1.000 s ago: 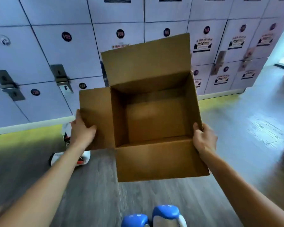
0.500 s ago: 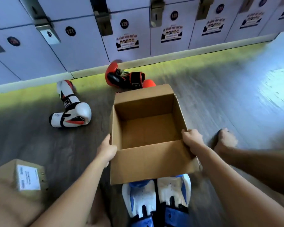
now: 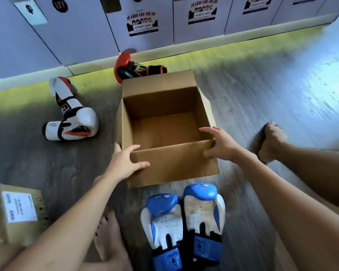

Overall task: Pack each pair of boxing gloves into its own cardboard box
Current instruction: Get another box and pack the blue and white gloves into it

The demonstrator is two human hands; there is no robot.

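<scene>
An open, empty cardboard box (image 3: 174,165) stands on the wooden floor in front of me. My left hand (image 3: 123,163) rests on its near left corner, fingers spread straight over the rim and thumb on the front wall. My right hand (image 3: 221,143) lies the same way on the near right corner. A blue and white pair of boxing gloves (image 3: 182,218) lies side by side just in front of the box. A white pair (image 3: 74,122) lies to the left. A red and black pair (image 3: 133,69) sits behind the box, partly hidden by it.
A closed cardboard box with a white label (image 3: 14,212) sits at the lower left. A wall of lockers (image 3: 76,32) runs along the back. My bare feet are on the floor, one at the right (image 3: 272,141) and one near the labelled box (image 3: 108,235).
The box came down from in front of the lockers onto the floor. My fingers have loosened from a grip to a spread hold on its near corners.
</scene>
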